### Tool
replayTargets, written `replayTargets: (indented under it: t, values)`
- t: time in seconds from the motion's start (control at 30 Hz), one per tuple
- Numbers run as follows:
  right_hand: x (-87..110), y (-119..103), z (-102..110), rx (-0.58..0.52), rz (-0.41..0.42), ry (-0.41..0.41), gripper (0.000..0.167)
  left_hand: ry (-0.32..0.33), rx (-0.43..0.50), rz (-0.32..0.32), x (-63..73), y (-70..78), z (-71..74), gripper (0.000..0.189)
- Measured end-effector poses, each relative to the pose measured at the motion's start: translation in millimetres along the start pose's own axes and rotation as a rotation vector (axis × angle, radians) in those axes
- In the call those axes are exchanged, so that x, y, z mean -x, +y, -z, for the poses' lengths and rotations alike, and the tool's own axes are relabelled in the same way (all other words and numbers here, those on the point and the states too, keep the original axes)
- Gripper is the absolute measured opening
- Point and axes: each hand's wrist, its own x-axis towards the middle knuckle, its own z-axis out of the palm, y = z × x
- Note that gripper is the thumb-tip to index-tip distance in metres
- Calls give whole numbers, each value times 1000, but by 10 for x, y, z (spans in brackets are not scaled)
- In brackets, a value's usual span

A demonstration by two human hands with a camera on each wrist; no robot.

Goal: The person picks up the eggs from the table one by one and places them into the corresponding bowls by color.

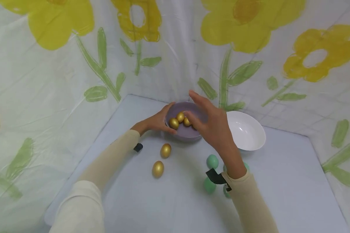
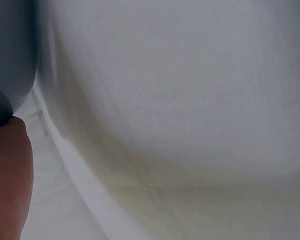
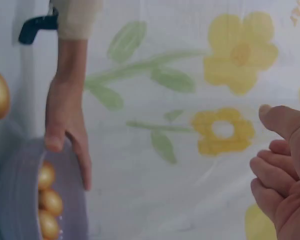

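My left hand [image 1: 156,121] grips the left side of a purple bowl [image 1: 189,137], thumb and fingers spread around its rim. Several golden eggs [image 1: 173,123] lie inside it. Above the bowl's right side is my right hand [image 1: 217,126], its thumb and fingers apart with nothing seen between them. The right wrist view shows the same bowl [image 3: 12,195] under the left hand, and the right hand [image 3: 292,175] with loosely bent fingers. Two more golden eggs, one nearer the bowl [image 1: 165,150] and one closer to me [image 1: 158,169], rest on the table.
A white bowl [image 1: 248,131] stands right of the purple one, partly behind the right hand. Several green eggs [image 1: 212,161] lie on the white table [image 1: 128,207] around the right wrist, some partly hidden. A curtain with yellow flowers [image 1: 175,81] hangs behind the table.
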Motion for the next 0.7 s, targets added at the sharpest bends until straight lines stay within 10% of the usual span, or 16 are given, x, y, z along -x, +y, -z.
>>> replayTargets:
  t: [0.2,0.47,0.7]
  values:
    - [270,-134,-163,-66,-9,-39,60,9,9,-14,27,-2,5,146]
    - [809,-150,-665,-179,-169,-300,64,26,7,-24,39,-26,36,147]
    - [1250,-70,-1035,-83,-236,-443,63,3,6,-3,2,-30,-3,148]
